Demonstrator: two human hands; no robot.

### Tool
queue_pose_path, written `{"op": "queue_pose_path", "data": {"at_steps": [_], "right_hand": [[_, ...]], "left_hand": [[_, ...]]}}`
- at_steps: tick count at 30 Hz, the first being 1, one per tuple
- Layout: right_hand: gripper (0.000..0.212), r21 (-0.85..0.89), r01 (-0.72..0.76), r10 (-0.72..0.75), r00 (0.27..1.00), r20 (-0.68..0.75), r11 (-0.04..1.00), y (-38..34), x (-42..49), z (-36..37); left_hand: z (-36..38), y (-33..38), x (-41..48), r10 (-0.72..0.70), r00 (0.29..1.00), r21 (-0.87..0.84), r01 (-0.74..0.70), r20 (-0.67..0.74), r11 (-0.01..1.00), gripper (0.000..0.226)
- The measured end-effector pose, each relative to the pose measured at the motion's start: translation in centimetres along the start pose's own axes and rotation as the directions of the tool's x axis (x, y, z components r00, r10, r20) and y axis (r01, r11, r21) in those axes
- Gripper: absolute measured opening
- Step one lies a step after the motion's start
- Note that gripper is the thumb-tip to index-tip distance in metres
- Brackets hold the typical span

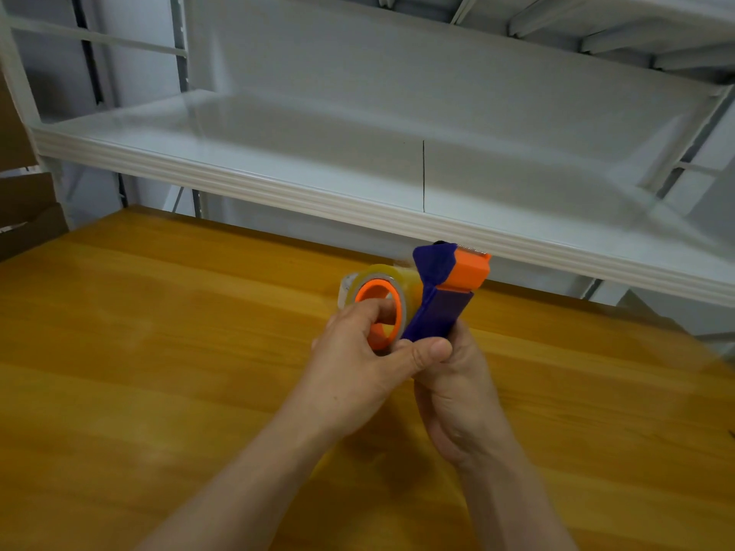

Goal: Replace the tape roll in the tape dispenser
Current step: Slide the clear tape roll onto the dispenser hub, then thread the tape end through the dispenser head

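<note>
Soft, even, fairly bright light, with only faint shadows. The shelf [358, 184] bows with wide-angle distortion; motion blur smears the whole frame

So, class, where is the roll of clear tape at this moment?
In the head view, the tape roll sits on the dispenser, left of its purple handle, held above the wooden table by the left hand.

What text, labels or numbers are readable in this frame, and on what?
None readable.
tape dispenser: plain purple and orange plastic, no visible brand or label.
tape roll: clear, no print visible; orange hub plain.
shelf: only a thin dark vertical line, not text.
cardboard at left: no markings visible.
</note>
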State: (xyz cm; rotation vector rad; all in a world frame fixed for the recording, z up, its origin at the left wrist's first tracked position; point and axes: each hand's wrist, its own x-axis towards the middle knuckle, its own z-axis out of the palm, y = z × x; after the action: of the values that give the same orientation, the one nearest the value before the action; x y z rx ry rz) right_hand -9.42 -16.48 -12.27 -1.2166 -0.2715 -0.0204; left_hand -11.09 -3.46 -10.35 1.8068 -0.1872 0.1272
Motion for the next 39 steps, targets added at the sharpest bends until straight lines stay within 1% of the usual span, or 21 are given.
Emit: {"op": "queue_pose_path", "data": {"at_steps": [2, 4, 7, 8, 12, 14, 16, 20, 23, 26, 29, 31, 32, 35, 36, 39], "right_hand": [[0.045, -0.011, 0.01, -0.01, 0.999, 0.033, 1.0, 0.2, -0.1, 0.1], [0.045, -0.014, -0.006, 0.007, 0.998, 0.058, 1.0, 0.1, -0.1, 0.4], [0.05, 0.014, -0.01, 0.009, 0.997, 0.082, 1.0, 0.1, -0.2, 0.8], [0.05, 0.014, -0.004, 0.003, 0.996, 0.086, 1.0, 0.2, -0.2, 0.9], [0.057, 0.004, 0.015, -0.015, 0.998, 0.067, 1.0, 0.0, -0.2, 1.0], [0.063, 0.004, 0.028, -0.029, 0.998, 0.06, 1.0, 0.0, -0.1, 1.0], [0.069, 0.013, 0.045, -0.046, 0.997, 0.06, 0.999, 0.1, -0.1, 1.0], [0.074, 0.01, 0.056, -0.057, 0.995, 0.081, 0.998, 0.6, 0.0, 1.4], [0.068, -0.013, 0.063, -0.062, 0.993, 0.104, 0.998, 0.3, 0.0, 1.0], [0.056, -0.053, 0.081, -0.074, 0.99, 0.118, 0.995, -0.4, 0.1, 0.0], [0.051, -0.107, 0.095, -0.092, 0.995, 0.032, 0.99, -1.5, 0.4, -1.2], [0.045, -0.08, 0.09, -0.094, 0.994, -0.047, 0.993, -2.6, 0.3, -2.0], [0.047, -0.082, 0.099, -0.105, 0.992, -0.076, 0.992, -3.3, 0.2, -2.3], [0.058, -0.199, 0.164, -0.185, 0.978, -0.095, 0.966, -5.3, -0.3, -2.7], [0.056, -0.242, 0.185, -0.209, 0.975, -0.079, 0.952, -6.0, -0.4, -2.7], [0.035, -0.42, 0.231, -0.251, 0.968, 0.008, 0.877, -8.4, 0.1, -2.4]], "left_hand": [[-0.1, 0.5, -0.1, 0.003, 1.0, -0.066, -0.002, 0.022, 0.998, 0.055], [-0.2, 0.6, -0.1, 0.012, 1.0, -0.114, -0.009, 0.026, 0.993, 0.046], [-0.4, 0.3, -0.1, -0.006, 1.0, -0.202, 0.008, 0.013, 0.979, 0.035], [-0.4, 0.3, 0.0, -0.017, 1.0, -0.226, 0.017, 0.005, 0.974, 0.034], [-0.5, 0.1, 0.0, -0.046, 0.999, -0.325, 0.051, 0.023, 0.944, 0.048], [-0.5, 0.0, 0.0, -0.029, 0.999, -0.336, 0.038, 0.032, 0.941, 0.046], [-0.4, -0.1, 0.1, -0.012, 1.0, -0.339, 0.015, 0.01, 0.941, 0.042], [-0.2, 0.0, 0.1, -0.004, 0.999, -0.339, -0.014, -0.052, 0.941, 0.047], [-0.5, -0.2, 0.5, 0.011, 0.997, -0.36, -0.036, -0.071, 0.932, 0.053], [-1.0, -0.2, 0.8, 0.06, 0.996, -0.352, -0.077, -0.058, 0.933, 0.06], [-1.4, -0.2, 0.8, 0.114, 0.993, -0.325, -0.113, -0.017, 0.939, 0.057], [-1.5, -0.2, 0.8, 0.131, 0.991, -0.29, -0.119, 0.022, 0.949, 0.058], [-1.6, -0.2, 0.8, 0.132, 0.991, -0.273, -0.118, 0.034, 0.955, 0.058], [-1.5, -0.1, 0.7, 0.148, 0.986, -0.23, -0.127, 0.079, 0.965, 0.059], [-1.4, 0.1, 0.6, 0.149, 0.984, -0.223, -0.125, 0.093, 0.967, 0.06], [-1.3, 0.4, 0.4, 0.136, 0.984, -0.204, -0.11, 0.117, 0.973, 0.058]]}}
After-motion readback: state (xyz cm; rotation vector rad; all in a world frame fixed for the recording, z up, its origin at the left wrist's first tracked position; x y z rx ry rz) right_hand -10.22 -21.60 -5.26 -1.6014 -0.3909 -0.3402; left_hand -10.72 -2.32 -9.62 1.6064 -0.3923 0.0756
